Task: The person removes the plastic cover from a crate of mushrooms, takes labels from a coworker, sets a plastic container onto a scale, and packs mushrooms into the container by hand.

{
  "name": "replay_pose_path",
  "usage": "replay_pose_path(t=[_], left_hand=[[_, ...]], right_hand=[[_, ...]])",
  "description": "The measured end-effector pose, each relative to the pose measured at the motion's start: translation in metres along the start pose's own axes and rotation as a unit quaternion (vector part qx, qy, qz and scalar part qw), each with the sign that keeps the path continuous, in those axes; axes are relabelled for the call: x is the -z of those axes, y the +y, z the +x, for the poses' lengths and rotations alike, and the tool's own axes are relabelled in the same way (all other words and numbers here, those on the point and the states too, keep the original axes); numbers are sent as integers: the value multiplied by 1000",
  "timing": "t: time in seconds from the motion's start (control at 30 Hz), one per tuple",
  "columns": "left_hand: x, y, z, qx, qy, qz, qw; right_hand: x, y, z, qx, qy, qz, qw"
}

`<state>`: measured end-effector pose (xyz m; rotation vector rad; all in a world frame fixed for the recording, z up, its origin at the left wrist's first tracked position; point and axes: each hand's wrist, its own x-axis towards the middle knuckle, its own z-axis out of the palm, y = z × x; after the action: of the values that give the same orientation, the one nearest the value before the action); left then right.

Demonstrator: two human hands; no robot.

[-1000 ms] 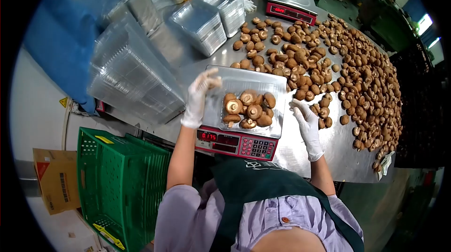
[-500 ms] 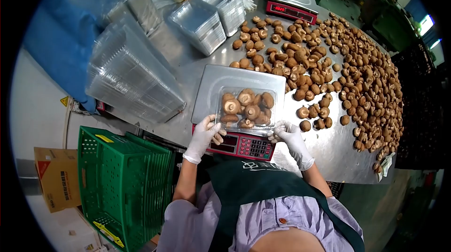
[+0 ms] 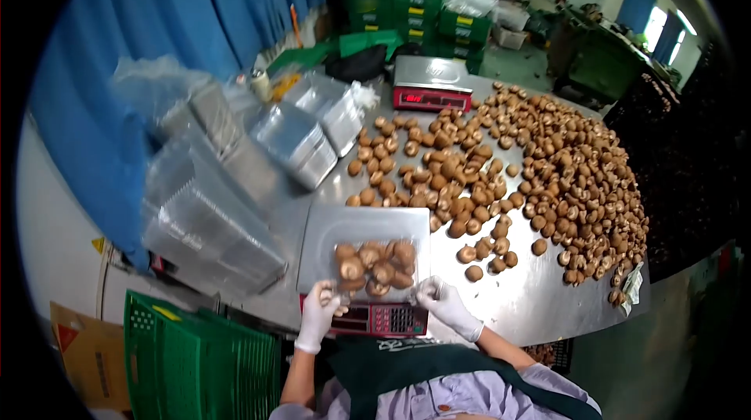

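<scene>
A clear plastic tray [image 3: 397, 296] of brown shiitake mushrooms [image 3: 352, 267] rests on the metal plate of the near red scale [image 3: 313, 236]. My left hand [image 3: 318, 316], in a white glove, pinches the tray's front left corner. At the front right corner, my gloved right hand [image 3: 448, 308] has its fingers closed on the rim. The scale's keypad [image 3: 397, 318] shows between my hands. Loose mushrooms [image 3: 450, 177] lie on the table just past the scale.
Stacks of clear trays [image 3: 293, 142] and tall nested plastic containers [image 3: 215, 220] stand at left. A second scale [image 3: 432, 80] sits at the back. A large mushroom pile [image 3: 579, 177] covers the table's right side. Green crates [image 3: 195, 357] stand at lower left.
The camera view has tilted upward, so the table sits lower in the picture and more of the room shows. My hands stay at the tray's front corners.
</scene>
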<state>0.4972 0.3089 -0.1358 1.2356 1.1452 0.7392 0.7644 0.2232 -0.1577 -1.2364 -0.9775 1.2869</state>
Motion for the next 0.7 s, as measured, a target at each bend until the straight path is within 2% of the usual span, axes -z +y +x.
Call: replay_pose_path(t=[0.07, 0.1, 0.13, 0.17, 0.2, 0.23, 0.27, 0.3, 0.33, 0.4, 0.47, 0.53, 0.6, 0.63, 0.7], left_hand=[[1, 2, -1, -14, -21, -38, 999], [1, -1, 0, -21, -26, -37, 999], [0, -4, 0, -65, -25, -16, 997], [-1, -7, 1, -107, -22, 5, 994], [-8, 1, -1, -107, -24, 6, 994], [-20, 15, -3, -197, 34, 109, 974], [-29, 27, -2, -282, 92, 210, 931], [-34, 30, 0, -359, 120, 253, 890], [-35, 26, 4, -355, 121, 256, 891], [-34, 8, 8, -342, 124, 156, 918], [-31, -6, 8, -283, 101, 116, 947], [-38, 12, 0, -355, 120, 163, 913], [-42, 32, -11, -457, 168, 245, 838], [-42, 27, -13, -448, 180, 252, 839], [-40, 6, -13, -407, 178, 129, 887]], right_hand=[[4, -24, -5, 61, 14, -186, 981], [6, -28, -4, 102, 14, -204, 973], [9, -31, -3, 141, 13, -222, 965], [13, -30, -1, 143, 16, -223, 964], [19, -26, 4, 218, 26, -272, 937], [23, -26, 6, 290, 36, -318, 902], [31, -30, 7, 311, 16, -362, 878], [33, -34, 9, 347, 24, -386, 854], [35, -38, 11, 380, 30, -409, 829], [39, -47, 11, 428, 31, -425, 797], [43, -43, 16, 492, 56, -437, 751], [42, -55, 15, 491, 57, -430, 755], [35, -70, 14, 495, 39, -413, 763], [36, -66, 16, 511, 37, -409, 755], [36, -59, 20, 530, 23, -398, 748]])
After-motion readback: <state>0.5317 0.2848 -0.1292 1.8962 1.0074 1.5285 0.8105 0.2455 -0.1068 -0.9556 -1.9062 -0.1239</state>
